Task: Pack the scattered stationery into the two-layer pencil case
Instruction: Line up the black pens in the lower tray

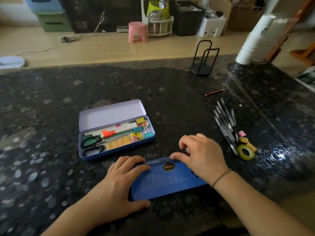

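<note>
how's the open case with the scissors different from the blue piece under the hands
The open case lies untouched with its lid up, filled with scissors, markers and clips; the blue piece holds nothing that shows. The case's lid is plain pale lilac inside, while the blue piece carries a badge and printed rows. The left hand and right hand touch only the blue piece. Both are blue, long and rectangular.
</note>
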Demonstrator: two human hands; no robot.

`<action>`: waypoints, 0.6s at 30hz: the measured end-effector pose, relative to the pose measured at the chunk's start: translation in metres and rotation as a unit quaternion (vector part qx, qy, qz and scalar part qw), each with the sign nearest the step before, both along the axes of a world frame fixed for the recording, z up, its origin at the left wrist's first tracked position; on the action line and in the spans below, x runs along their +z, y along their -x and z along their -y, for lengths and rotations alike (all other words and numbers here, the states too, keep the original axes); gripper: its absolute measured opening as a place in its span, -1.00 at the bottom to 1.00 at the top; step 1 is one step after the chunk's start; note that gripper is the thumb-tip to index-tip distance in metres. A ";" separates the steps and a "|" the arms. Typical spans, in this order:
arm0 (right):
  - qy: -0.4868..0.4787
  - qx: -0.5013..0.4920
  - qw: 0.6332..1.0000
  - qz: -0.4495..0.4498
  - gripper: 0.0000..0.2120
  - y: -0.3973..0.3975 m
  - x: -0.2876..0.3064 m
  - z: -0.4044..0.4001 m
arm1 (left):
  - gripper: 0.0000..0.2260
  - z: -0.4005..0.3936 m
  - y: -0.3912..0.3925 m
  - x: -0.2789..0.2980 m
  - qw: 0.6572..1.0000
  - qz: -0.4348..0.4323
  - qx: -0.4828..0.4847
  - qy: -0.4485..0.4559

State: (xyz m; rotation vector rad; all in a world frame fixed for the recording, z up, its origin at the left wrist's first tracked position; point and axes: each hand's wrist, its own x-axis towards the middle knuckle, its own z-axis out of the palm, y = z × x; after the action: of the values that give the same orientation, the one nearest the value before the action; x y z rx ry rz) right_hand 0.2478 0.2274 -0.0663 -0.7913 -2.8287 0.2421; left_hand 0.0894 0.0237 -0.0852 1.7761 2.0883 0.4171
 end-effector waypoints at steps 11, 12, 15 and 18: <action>0.039 -0.327 0.936 0.123 -0.67 -0.059 0.002 -0.094 | -0.66 -0.016 -0.008 -0.005 0.988 0.005 0.111 -0.111; 0.032 -0.316 0.939 0.128 -0.69 -0.058 0.002 -0.093 | -0.71 -0.019 -0.008 -0.006 0.985 -0.004 0.122 -0.121; 0.000 -0.264 0.955 0.138 -0.82 -0.052 0.002 -0.085 | -0.79 -0.023 -0.010 -0.008 0.983 -0.031 0.126 -0.131; -0.006 -0.139 0.990 0.034 -0.85 -0.045 0.008 -0.069 | -0.86 -0.021 -0.010 -0.006 0.981 -0.026 0.141 -0.133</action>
State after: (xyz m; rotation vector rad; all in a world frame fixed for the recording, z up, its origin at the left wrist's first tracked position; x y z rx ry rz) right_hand 0.2929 0.2960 -0.0581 -1.1985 -2.7332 0.1579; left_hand 0.0993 0.0449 -0.0914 1.6433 2.4266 0.7673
